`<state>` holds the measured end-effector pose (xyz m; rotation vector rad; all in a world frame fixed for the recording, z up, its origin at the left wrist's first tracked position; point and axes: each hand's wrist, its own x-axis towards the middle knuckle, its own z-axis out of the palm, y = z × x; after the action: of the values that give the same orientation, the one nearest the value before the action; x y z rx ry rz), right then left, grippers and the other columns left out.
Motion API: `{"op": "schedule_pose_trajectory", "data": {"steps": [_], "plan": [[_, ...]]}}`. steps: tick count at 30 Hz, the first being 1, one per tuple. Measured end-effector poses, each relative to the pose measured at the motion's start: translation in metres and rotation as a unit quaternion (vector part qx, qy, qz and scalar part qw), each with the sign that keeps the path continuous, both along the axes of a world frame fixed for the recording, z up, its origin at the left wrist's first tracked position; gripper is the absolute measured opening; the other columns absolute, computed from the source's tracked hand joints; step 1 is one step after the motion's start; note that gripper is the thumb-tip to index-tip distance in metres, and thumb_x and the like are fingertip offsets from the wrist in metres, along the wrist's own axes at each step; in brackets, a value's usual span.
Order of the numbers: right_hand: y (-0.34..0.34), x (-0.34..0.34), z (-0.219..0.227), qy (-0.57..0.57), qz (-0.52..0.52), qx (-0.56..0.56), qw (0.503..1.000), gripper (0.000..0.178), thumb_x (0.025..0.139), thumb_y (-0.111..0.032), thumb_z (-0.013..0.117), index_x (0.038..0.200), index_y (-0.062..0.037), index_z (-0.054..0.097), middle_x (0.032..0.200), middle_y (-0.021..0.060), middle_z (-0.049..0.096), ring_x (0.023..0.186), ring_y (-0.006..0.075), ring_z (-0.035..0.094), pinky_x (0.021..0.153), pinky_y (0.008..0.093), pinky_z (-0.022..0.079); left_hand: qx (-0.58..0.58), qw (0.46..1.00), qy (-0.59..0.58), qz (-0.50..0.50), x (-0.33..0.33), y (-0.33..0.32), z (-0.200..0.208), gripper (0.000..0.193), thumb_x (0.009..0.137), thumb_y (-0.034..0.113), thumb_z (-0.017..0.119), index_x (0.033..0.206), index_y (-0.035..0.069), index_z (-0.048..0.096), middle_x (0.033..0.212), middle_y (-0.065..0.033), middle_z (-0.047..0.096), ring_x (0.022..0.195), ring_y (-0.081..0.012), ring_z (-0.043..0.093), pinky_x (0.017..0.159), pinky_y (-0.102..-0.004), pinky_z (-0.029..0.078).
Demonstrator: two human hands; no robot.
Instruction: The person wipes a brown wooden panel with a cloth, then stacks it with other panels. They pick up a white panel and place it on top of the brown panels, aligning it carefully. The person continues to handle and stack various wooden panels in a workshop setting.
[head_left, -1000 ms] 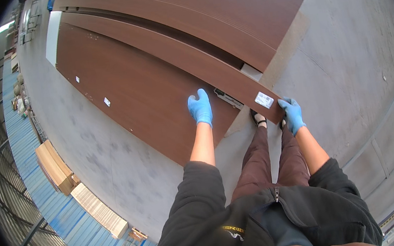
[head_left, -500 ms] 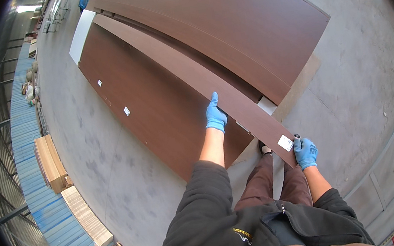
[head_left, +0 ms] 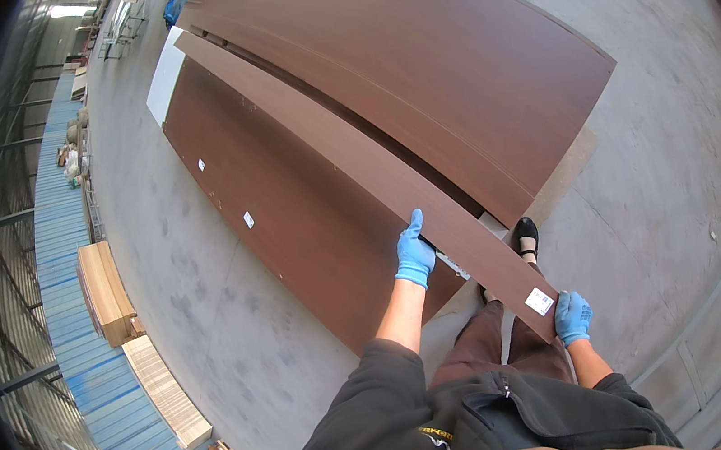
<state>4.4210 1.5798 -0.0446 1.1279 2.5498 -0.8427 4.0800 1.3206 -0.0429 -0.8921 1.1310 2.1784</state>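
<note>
A long, narrow brown board (head_left: pixel 463 243) slants from the far left toward my legs, a white label (head_left: pixel 538 301) stuck near its close end. My left hand (head_left: pixel 415 252), in a blue glove, is closed round its left edge with the thumb up; the fingers underneath are hidden. At the board's near right corner, my right hand (head_left: pixel 573 317), gloved alike, grips the edge. Below and left of the board lies a wide brown panel (head_left: pixel 276 209) bearing small white labels. Another large brown panel (head_left: pixel 439 60) lies to its right.
A white sheet end (head_left: pixel 166 77) shows at the far left of the panels. Stacked wooden boards (head_left: pixel 106 286) and pale strips (head_left: pixel 167 392) sit along a blue slatted platform (head_left: pixel 85 343) on the left. A metal frame (head_left: pixel 714 279) stands at the right. My shoe (head_left: pixel 525 235) is beside the board.
Both hands and the near end of the narrow board have come closer to my body. My foot now shows on the board's right side.
</note>
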Motion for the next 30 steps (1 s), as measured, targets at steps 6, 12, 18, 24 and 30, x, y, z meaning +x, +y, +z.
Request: {"op": "schedule_pose_trajectory", "data": {"steps": [6, 12, 18, 24, 30], "plan": [[0.024, -0.047, -0.048, 0.047, 0.01, 0.005, 0.999, 0.047, 0.106, -0.04, 0.051, 0.079, -0.0054, 0.066, 0.08, 0.0245, 0.067, 0.076, 0.048, 0.065, 0.07, 0.0575, 0.05, 0.029, 1.0, 0.011, 0.001, -0.046, 0.03, -0.038, 0.047, 0.102, 0.034, 0.075, 0.133, -0.001, 0.066, 0.135, -0.0135, 0.07, 0.125, -0.0324, 0.066, 0.113, -0.0475, 0.051], [0.023, -0.1, -0.084, 0.048, 0.001, 0.008, 0.999, 0.05, 0.105, -0.043, 0.052, 0.074, -0.0054, 0.063, 0.077, 0.0244, 0.067, 0.073, 0.0476, 0.065, 0.067, 0.057, 0.05, -0.025, 1.0, -0.007, 0.0, -0.109, 0.04, -0.091, 0.048, 0.1, 0.035, 0.079, 0.13, -0.001, 0.068, 0.132, -0.0136, 0.072, 0.121, -0.0303, 0.068, 0.108, -0.0449, 0.054], [0.025, -0.138, -0.088, 0.033, -0.013, -0.019, 0.999, 0.05, 0.104, -0.046, 0.054, 0.079, -0.0044, 0.066, 0.083, 0.0259, 0.068, 0.079, 0.048, 0.066, 0.072, 0.0569, 0.051, -0.227, 0.971, -0.062, -0.041, -0.142, 0.042, -0.111, 0.047, 0.099, 0.042, 0.079, 0.125, 0.004, 0.07, 0.111, -0.0086, 0.072, 0.103, -0.0233, 0.068, 0.093, -0.0394, 0.058], [0.021, -0.184, -0.11, 0.075, -0.199, -0.162, 0.964, 0.06, 0.101, -0.033, 0.071, 0.146, 0.0028, 0.055, 0.132, 0.0258, 0.066, 0.12, 0.037, 0.067, 0.104, 0.0453, 0.052, -0.355, 0.927, 0.036, -0.117, -0.17, 0.048, -0.107, 0.038, 0.098, 0.026, 0.078, 0.128, 0.005, 0.068, 0.11, -0.0077, 0.072, 0.093, -0.0238, 0.07, 0.087, -0.0469, 0.06], [0.014, -0.23, -0.139, 0.137, -0.244, -0.268, 0.922, 0.087, 0.093, -0.024, 0.079, 0.16, 0.0098, 0.034, 0.156, 0.0316, 0.051, 0.138, 0.0364, 0.058, 0.114, 0.0425, 0.048, -0.427, 0.898, 0.051, -0.093, -0.179, 0.042, -0.125, 0.06, 0.095, 0.024, 0.078, 0.146, 0.0, 0.056, 0.119, -0.0078, 0.071, 0.097, -0.0174, 0.067, 0.077, -0.036, 0.056]]}}
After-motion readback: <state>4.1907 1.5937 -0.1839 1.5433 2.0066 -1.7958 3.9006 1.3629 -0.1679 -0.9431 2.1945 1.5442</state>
